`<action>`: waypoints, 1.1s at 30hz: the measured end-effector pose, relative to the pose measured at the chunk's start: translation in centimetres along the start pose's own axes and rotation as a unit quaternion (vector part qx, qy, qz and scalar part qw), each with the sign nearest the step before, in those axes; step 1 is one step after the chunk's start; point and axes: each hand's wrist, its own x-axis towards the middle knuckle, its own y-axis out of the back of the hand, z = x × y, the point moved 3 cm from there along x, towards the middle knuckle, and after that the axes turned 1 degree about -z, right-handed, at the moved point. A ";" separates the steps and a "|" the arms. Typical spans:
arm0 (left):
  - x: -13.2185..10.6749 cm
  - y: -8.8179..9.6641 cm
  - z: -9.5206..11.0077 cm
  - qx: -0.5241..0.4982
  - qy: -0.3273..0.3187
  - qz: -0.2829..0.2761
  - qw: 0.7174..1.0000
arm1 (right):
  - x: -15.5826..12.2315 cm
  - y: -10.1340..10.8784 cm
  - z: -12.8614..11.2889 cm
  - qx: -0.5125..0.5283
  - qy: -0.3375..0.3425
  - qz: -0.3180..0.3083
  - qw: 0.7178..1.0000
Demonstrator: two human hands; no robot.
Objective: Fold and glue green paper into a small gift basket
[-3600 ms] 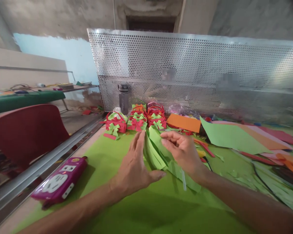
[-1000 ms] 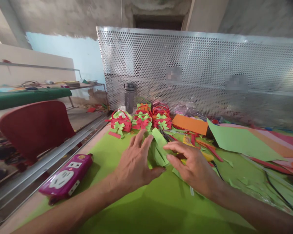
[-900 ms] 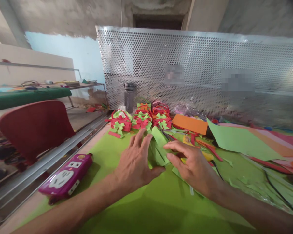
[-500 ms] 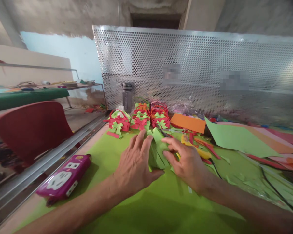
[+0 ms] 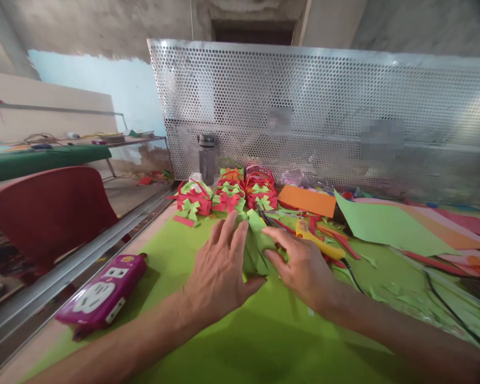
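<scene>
A folded piece of light-green paper stands between my two hands on the green table cover. My left hand grips its left side, fingers along the far part and thumb at the near bottom edge. The thumb and index finger of my right hand pinch its right side. Part of the paper is hidden by my fingers. Just beyond my hands stand several small red and green paper baskets with bows and handles. A yellow glue gun lies right behind my right hand.
A purple power strip sits at the left. Farther back are a grey bottle, an orange paper sheet and scissors. Large coloured sheets, paper scraps and a black cord lie at the right. A perforated metal panel closes the back.
My right hand's fingers have shifted slightly left along the green paper. Both hands keep hold of it, and the view has moved a little.
</scene>
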 end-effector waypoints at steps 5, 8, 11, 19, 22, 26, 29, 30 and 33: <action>0.1 0.1 0.2 0.020 -0.006 0.013 1.000 | 0.1 -0.2 0.4 0.013 -0.057 -0.037 0.998; 0.1 0.3 0.4 0.029 -0.011 0.019 0.999 | 0.3 0.1 0.4 0.063 -0.066 -0.036 0.995; -0.1 0.4 0.6 0.028 -0.024 0.024 0.999 | 0.5 0.4 0.4 0.134 -0.081 -0.020 0.987; 0.0 0.3 0.7 -0.012 -0.049 0.028 0.998 | 0.9 -0.9 1.5 0.353 -0.192 -0.071 0.913; 0.3 0.7 0.3 -0.097 -0.059 0.042 0.993 | 1.2 -0.6 1.4 0.392 -0.184 -0.066 0.899; 1.2 1.0 -2.0 -0.418 0.125 0.037 0.899 | 1.3 0.2 1.2 0.382 -0.177 -0.046 0.906; 1.5 -0.2 -2.6 -0.679 0.272 -0.092 0.675 | 1.2 0.5 1.0 0.341 -0.161 -0.037 0.925; 1.6 -0.4 -2.3 -0.718 0.287 -0.138 0.619 | 1.1 0.5 0.9 0.323 -0.151 -0.035 0.934; 1.5 -0.7 -1.3 -0.757 0.290 -0.234 0.536 | 0.8 0.4 0.7 0.242 -0.116 -0.023 0.963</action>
